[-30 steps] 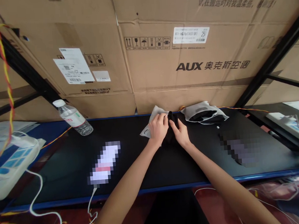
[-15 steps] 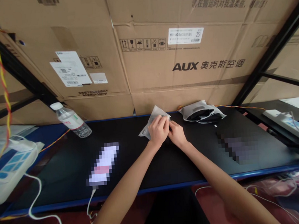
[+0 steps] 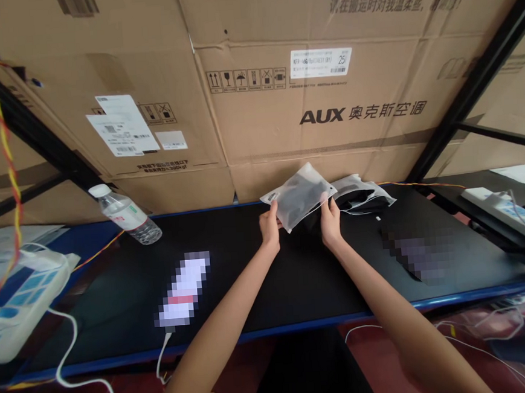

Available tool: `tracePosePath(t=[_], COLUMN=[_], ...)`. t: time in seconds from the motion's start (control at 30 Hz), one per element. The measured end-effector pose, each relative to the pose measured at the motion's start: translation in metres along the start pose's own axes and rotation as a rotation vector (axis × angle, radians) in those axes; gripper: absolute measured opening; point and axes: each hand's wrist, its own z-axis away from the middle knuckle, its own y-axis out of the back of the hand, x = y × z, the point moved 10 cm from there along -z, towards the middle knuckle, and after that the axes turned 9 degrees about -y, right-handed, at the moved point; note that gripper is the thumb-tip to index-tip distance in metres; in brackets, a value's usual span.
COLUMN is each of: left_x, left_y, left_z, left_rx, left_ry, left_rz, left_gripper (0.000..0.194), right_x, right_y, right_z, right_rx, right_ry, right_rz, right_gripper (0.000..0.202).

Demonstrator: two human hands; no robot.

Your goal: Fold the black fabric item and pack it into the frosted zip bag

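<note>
A frosted plastic bag with something dark inside is held up above the black table, tilted. My left hand grips its lower left side, thumb on the front. At its right end my right hand is closed on the edge. Just behind and to the right of my right hand lies a second frosted bag, its side gaping over a black item.
A water bottle leans at the back left. A blurred lit phone with a white cable lies left, another blurred dark object right. Power strips sit at the far left and right. Large cardboard boxes stand behind.
My hands have moved apart, the right one to the right. The bag, earlier mostly covered by my closed hands, is now spread between them and raised.
</note>
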Motion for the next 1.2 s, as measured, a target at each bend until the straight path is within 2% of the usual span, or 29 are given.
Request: tracePosePath(t=[0.07, 0.13, 0.23, 0.33, 0.5, 0.6, 0.7, 0.87, 1.1, 1.2], left_x=[-0.02, -0.026, -0.028, -0.024, -0.018, -0.013, -0.015, -0.014, -0.018, -0.02], left_y=[-0.024, -0.029, -0.013, -0.003, -0.014, -0.019, -0.021, -0.022, -0.034, -0.025], left_z=[0.003, 0.004, -0.003, -0.006, 0.0, 0.001, 0.001, 0.004, 0.008, 0.001], left_rx=[-0.175, -0.189, -0.043, 0.013, -0.07, -0.115, -0.142, -0.148, -0.23, -0.203], left_ry=[0.224, 0.303, 0.273, 0.2, 0.16, 0.131, 0.16, 0.143, 0.156, 0.121], left_rz=[0.264, 0.402, 0.459, 0.478, 0.46, 0.461, 0.476, 0.427, 0.42, 0.357], left_gripper=[0.05, 0.046, 0.043, 0.045, 0.046, 0.044, 0.043, 0.042, 0.041, 0.037], right_x=[0.003, 0.011, 0.033, 0.055, 0.064, 0.061, 0.057, 0.053, 0.055, 0.057], right_y=[-0.007, -0.013, -0.013, -0.017, -0.029, -0.035, -0.039, -0.033, -0.024, -0.013], right_z=[0.001, 0.003, 0.007, 0.012, 0.021, 0.025, 0.026, 0.022, 0.013, 0.006], right_rx=[-0.064, -0.122, -0.148, -0.205, -0.324, -0.413, -0.469, -0.358, -0.22, -0.124], right_ry=[-0.033, -0.092, -0.235, -0.406, -0.564, -0.584, -0.565, -0.487, -0.456, -0.478], right_rz=[0.009, 0.085, 0.23, 0.261, 0.096, -0.004, -0.034, -0.051, -0.142, -0.203], right_gripper=[0.048, 0.054, 0.059, 0.053, 0.036, 0.033, 0.037, 0.035, 0.033, 0.032])
